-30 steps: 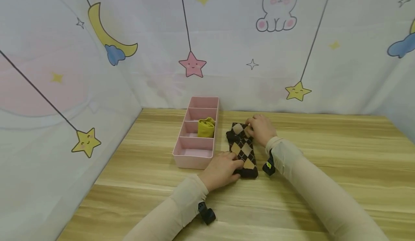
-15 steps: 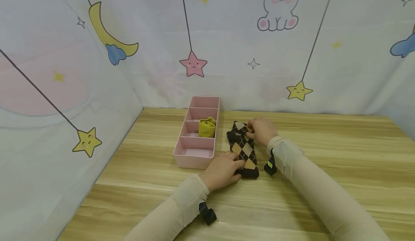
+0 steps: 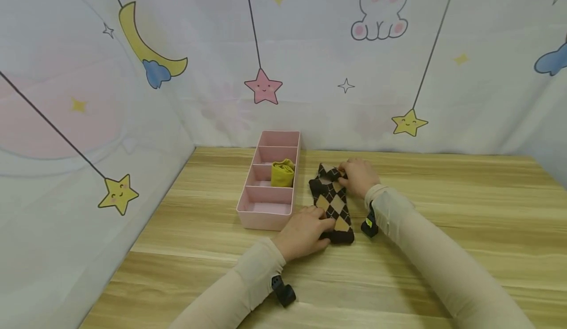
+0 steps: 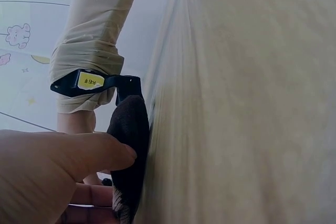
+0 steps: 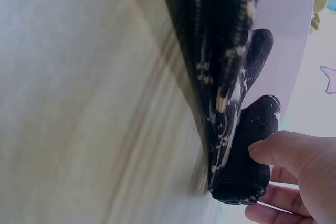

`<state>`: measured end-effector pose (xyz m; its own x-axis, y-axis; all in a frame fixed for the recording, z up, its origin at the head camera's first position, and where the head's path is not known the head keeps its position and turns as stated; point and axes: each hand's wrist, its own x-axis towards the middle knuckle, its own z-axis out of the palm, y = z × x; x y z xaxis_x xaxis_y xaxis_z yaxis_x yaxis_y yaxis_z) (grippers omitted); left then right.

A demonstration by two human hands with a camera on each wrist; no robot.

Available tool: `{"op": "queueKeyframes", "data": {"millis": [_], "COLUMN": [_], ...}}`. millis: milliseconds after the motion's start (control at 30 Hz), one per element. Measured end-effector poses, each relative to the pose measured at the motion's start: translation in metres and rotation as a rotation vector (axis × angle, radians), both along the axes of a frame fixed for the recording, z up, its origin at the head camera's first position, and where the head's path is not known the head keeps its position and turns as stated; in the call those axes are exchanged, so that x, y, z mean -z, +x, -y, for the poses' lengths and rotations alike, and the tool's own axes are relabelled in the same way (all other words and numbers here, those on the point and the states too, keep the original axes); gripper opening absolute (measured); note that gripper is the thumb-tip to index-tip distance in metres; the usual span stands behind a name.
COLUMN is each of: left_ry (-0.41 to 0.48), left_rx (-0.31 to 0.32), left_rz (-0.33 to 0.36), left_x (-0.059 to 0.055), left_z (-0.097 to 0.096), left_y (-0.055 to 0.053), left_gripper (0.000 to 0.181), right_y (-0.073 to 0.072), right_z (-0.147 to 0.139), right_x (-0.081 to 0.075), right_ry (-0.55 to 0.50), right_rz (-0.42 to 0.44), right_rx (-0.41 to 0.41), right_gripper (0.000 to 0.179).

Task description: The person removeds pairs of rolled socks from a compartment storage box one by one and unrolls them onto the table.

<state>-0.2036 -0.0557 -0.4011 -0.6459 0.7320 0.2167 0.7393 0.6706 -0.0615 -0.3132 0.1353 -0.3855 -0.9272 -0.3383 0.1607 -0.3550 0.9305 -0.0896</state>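
Note:
A pair of argyle socks, black with tan and beige diamonds, lies lengthwise on the table. Their far end is folded over toward the person. At that fold, the right hand grips the fabric; in the right wrist view its thumb presses a thick dark roll of sock with the fingers behind it. The left hand holds the near part of the socks from the left side. In the left wrist view its thumb lies against the dark sock end, and its other fingers are partly hidden.
Just left of the socks stands a pink divided box with a row of compartments. A rolled mustard-yellow sock sits in one of its middle compartments. The wood-grain table ends at a printed cloth backdrop.
The right hand has shifted slightly, and the socks' far end is folded over a little more. The left hand keeps its place on the near part.

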Motion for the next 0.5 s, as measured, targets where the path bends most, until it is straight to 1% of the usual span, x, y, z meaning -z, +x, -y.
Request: {"op": "queueKeyframes", "data": {"millis": [167, 300, 400, 500], "left_ry": [-0.001, -0.001, 0.000, -0.002], "left_rx": [0.001, 0.002, 0.005, 0.006], "left_rz": [-0.001, 0.005, 0.013, 0.018], "left_x": [0.000, 0.000, 0.000, 0.000], "left_z": [0.001, 0.002, 0.002, 0.001], "left_y": [-0.001, -0.001, -0.001, -0.001], "left_gripper": [0.022, 0.021, 0.022, 0.022], "right_y": [-0.005, -0.009, -0.010, -0.012], "right_z": [-0.001, -0.002, -0.002, -0.002], "right_x": [-0.001, -0.001, -0.001, -0.002], "right_ry": [-0.024, -0.037, -0.015, -0.002], "right_rz": [-0.021, -0.064, -0.105, -0.125], "right_rx": [0.008, 0.026, 0.029, 0.030], "right_gripper": [0.030, 0.026, 0.025, 0.025]}}
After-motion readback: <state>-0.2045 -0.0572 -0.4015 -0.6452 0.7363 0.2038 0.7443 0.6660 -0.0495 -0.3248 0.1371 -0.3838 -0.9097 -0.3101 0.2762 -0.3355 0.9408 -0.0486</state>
